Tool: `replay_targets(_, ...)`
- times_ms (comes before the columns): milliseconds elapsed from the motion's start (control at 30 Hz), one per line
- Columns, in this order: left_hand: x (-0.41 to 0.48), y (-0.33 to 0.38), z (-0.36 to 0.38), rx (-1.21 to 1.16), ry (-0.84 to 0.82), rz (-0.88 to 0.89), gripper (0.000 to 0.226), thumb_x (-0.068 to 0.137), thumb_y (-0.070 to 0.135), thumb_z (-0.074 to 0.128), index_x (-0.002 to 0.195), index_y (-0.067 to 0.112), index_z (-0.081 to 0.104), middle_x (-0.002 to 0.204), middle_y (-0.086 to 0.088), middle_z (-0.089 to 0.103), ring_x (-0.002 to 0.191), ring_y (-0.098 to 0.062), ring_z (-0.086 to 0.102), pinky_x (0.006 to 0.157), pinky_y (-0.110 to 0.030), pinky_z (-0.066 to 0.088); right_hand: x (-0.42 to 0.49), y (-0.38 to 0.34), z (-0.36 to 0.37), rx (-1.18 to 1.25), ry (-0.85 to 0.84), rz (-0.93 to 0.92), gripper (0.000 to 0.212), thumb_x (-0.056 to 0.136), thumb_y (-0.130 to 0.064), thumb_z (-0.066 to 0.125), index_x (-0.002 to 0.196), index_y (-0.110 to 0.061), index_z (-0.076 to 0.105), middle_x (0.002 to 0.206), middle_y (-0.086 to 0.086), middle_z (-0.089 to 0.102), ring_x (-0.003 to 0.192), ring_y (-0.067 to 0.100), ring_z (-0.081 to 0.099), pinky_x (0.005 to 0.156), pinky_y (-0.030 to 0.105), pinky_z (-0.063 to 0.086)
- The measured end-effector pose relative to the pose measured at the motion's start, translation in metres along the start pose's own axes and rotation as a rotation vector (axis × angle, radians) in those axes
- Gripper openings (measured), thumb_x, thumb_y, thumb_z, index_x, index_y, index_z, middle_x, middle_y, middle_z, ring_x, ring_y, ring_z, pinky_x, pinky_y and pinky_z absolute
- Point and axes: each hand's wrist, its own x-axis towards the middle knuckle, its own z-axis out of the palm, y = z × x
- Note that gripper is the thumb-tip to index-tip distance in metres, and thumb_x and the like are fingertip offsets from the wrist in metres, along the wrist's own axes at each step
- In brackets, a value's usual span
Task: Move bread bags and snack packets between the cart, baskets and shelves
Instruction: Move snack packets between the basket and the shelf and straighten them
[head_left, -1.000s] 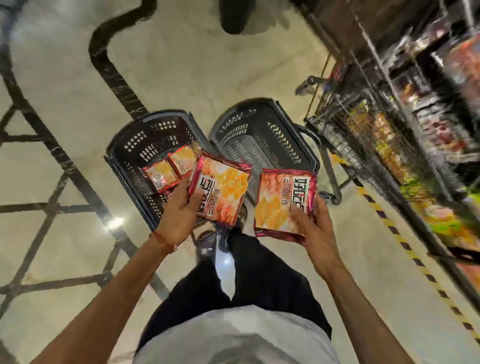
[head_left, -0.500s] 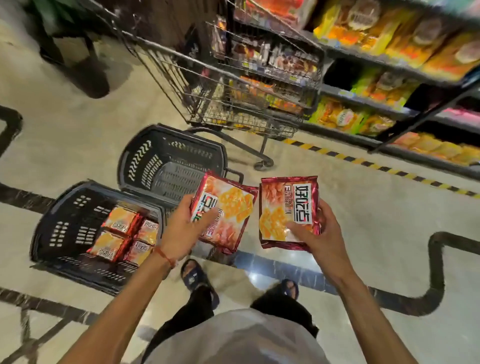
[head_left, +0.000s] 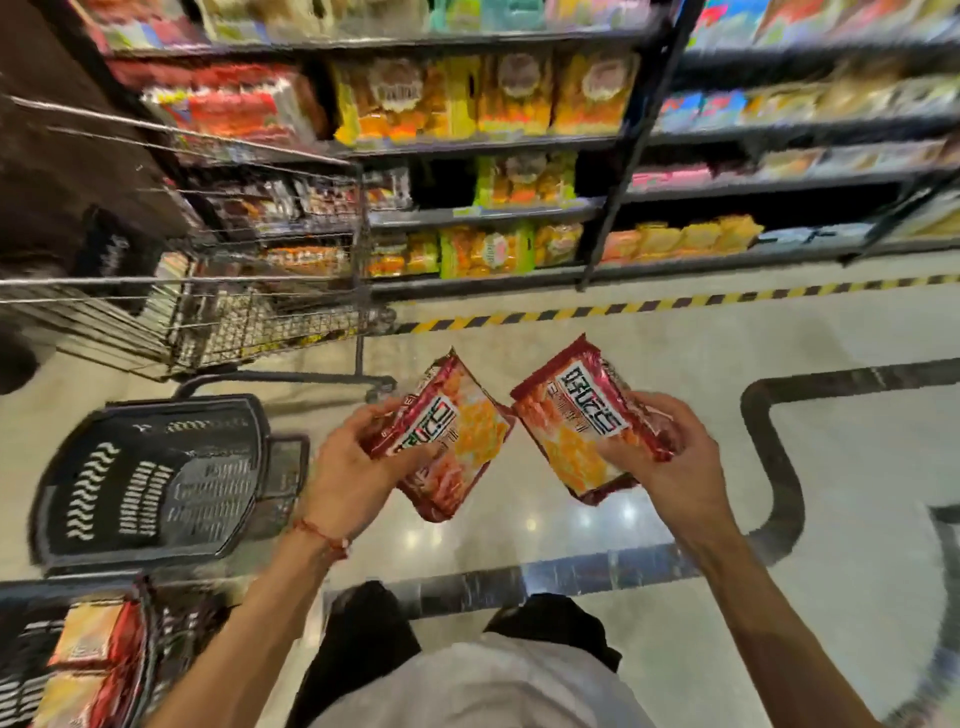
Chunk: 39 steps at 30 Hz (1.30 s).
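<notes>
My left hand (head_left: 345, 467) grips a red and orange snack packet (head_left: 457, 436), tilted with its top toward the shelves. My right hand (head_left: 670, 457) holds a second matching snack packet (head_left: 576, 415) beside it; the two packets nearly touch above the floor. An empty dark plastic basket (head_left: 150, 483) lies on the floor to the left. Another basket (head_left: 156, 639) at the bottom left holds several of the same packets (head_left: 88, 634). A wire cart (head_left: 208, 312) stands at the upper left. Shelves (head_left: 483, 213) full of bread bags and snacks run across the top.
A black and yellow striped line (head_left: 597, 312) marks the floor in front of the shelves. A black shelf upright (head_left: 628, 150) rises at centre right. The glossy floor (head_left: 857, 467) has dark inlaid bands. My legs and white shirt fill the bottom centre.
My view has swung from the baskets toward the shelves. Both hands kept their packets and tilted them inward. The baskets have slid to the lower left of the view.
</notes>
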Motion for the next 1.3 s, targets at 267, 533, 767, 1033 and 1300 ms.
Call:
replay_targets(267, 0.090, 0.102, 0.144, -0.041, -0.037, 0.111, 0.063, 0.067, 0.001, 0.092, 0.123, 0.013, 0.064, 0.104, 0.004, 0.074, 0.081, 0.005, 0.071, 0.067, -0.012, 0.056, 0.072, -0.026, -0.116, 0.115, 0.295, -0.058, 0.057, 0.071, -0.018, 0.090, 0.124, -0.023, 0.068, 0.112, -0.005, 0.077, 0.100, 0.012, 0.076, 0.075, 0.033, 0.066)
replay_targets(533, 0.222, 0.189, 0.308, -0.107, -0.231, 0.141, 0.034, 0.082, 0.012, 0.082, 0.114, 0.010, 0.069, 0.103, -0.002, 0.079, 0.096, -0.018, 0.076, 0.083, -0.034, 0.063, 0.204, -0.056, -0.230, 0.195, 0.532, -0.021, 0.038, 0.081, -0.007, 0.085, 0.116, -0.017, 0.074, 0.103, -0.001, 0.081, 0.096, 0.019, 0.078, 0.074, 0.030, 0.063)
replay_targets(767, 0.324, 0.265, 0.466, -0.074, -0.436, 0.166, 0.011, 0.103, 0.025, 0.059, 0.113, 0.025, 0.064, 0.097, 0.003, 0.080, 0.073, -0.011, 0.076, 0.060, -0.027, 0.060, 0.314, -0.082, -0.330, 0.216, 0.644, -0.013, 0.022, 0.094, -0.029, 0.071, 0.114, -0.021, 0.068, 0.101, -0.010, 0.080, 0.092, 0.014, 0.078, 0.070, 0.023, 0.062)
replay_targets(1033, 0.400, 0.332, 0.631, 0.069, -0.456, 0.185, 0.017, 0.106, 0.046, 0.046, 0.105, 0.031, 0.054, 0.088, -0.001, 0.077, 0.065, -0.019, 0.071, 0.059, -0.036, 0.060, 0.432, -0.084, -0.458, 0.269, 0.587, 0.025, 0.020, 0.106, -0.031, 0.053, 0.120, -0.019, 0.060, 0.097, -0.012, 0.080, 0.087, 0.008, 0.078, 0.065, 0.020, 0.060)
replay_targets(1300, 0.447, 0.395, 0.822, -0.058, -0.464, 0.070, 0.037, 0.104, 0.049, 0.050, 0.125, 0.019, 0.057, 0.104, -0.001, 0.077, 0.082, -0.015, 0.075, 0.071, -0.033, 0.059, 0.559, -0.076, -0.637, 0.303, 0.537, 0.098, 0.031, 0.103, -0.045, 0.056, 0.123, -0.023, 0.065, 0.107, -0.002, 0.080, 0.096, 0.018, 0.078, 0.083, 0.035, 0.062)
